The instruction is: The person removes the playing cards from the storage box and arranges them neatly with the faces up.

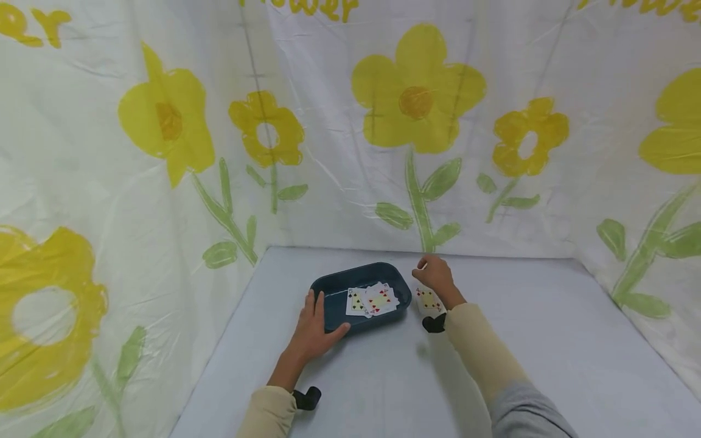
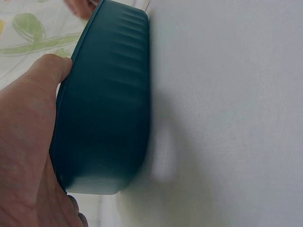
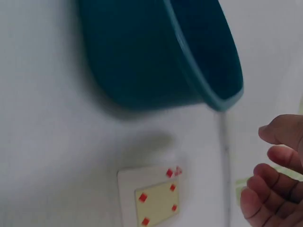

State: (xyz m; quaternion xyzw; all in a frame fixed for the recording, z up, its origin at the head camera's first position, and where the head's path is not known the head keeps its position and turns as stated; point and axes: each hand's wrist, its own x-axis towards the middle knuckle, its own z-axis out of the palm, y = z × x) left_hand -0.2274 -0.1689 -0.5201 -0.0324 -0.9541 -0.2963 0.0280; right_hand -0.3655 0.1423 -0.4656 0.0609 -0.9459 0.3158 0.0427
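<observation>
From where I stand, the right hand (image 1: 437,277) hangs just beyond the tray's right end, its fingers loosely bent, thumb and fingertips apart, with nothing I can see between them. The left hand (image 1: 312,333) lies spread around the left end of the dark teal tray (image 1: 335,301), thumb along its near rim, touching rather than clenching. Just right of the tray lie the table cards (image 1: 428,299), red diamonds uppermost; how many are under the top one I can't tell. Thin, flat cards like those could well skid under a fingertip, or come up two together, since they offer little edge to catch. With the tray so near, the right wrist might also bump its rim, and a hard push from the left hand could shift or tip it, sliding the loose cards inside. Those tray cards (image 1: 381,299), face up and overlapping unevenly, sit toward the tray's right half, red-marked on top, a black-marked one showing at their left; the tray's left floor is bare.
</observation>
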